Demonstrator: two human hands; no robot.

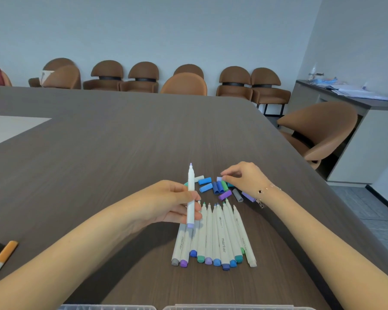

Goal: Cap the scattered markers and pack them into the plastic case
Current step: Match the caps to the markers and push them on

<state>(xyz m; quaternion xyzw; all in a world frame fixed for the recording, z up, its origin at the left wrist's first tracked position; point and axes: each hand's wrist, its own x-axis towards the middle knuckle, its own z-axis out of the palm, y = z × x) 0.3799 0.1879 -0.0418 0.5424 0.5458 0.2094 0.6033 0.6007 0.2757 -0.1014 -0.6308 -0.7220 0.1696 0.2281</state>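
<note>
A dark wood-grain table [121,135] fills the view, ringed at its far side by brown chairs [184,83]. At the near edge, only the rim of the clear plastic case [229,307] is seen, lying open in two halves and kept close, presumably so that finished markers can be dropped in without reaching. A row of uncapped markers [213,236] is laid side by side in a fan, tips pointing away, so that each can be taken in turn. Just beyond the tips, the loose caps [220,187] are gathered in a small heap of blue, green, purple and grey, within reach of the right hand. An orange-capped marker [2,257] is left apart at the left edge. One lilac marker [190,195] is held upright by the left hand [173,202], fingers and thumb curled round its barrel, bare tip up, seemingly presented for capping. The right hand [240,175] is poised over the heap, thumb and forefinger pinched on a pale lilac cap [219,179], judged to be the matching one. No marker in the row appears capped yet, so the task is judged barely begun.
</note>
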